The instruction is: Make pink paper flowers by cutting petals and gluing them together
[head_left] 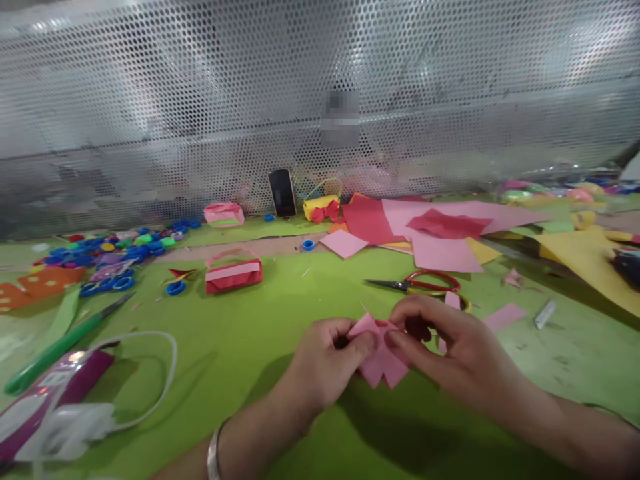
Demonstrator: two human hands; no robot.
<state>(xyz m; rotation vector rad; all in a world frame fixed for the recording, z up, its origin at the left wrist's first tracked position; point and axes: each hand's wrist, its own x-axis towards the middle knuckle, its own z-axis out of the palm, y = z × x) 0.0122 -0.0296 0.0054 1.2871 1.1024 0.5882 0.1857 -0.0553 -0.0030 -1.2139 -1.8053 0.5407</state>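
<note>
— Bangle on the left wrist sits nearest the camera. Where is the workpiece?
— Between both hands: pink paper, apparently raised above the table.
— Finger state?
— Left hand: pinching the paper's left side, thumb in front. Right hand: thumb and index pinching its upper right edge.
— Possible faults?
— Uneven pull between the pinches could skew or tear the paper, probably from the lower notch. Excess thumb pressure could crease it. Wide right-hand travel could strike the scissors just beyond.
— What is obscured?
— Left fingertips and the paper's rear face. Red patch at the top: attachment unclear. Thin line above: unidentifiable. Purple device: cut off at left.
</note>
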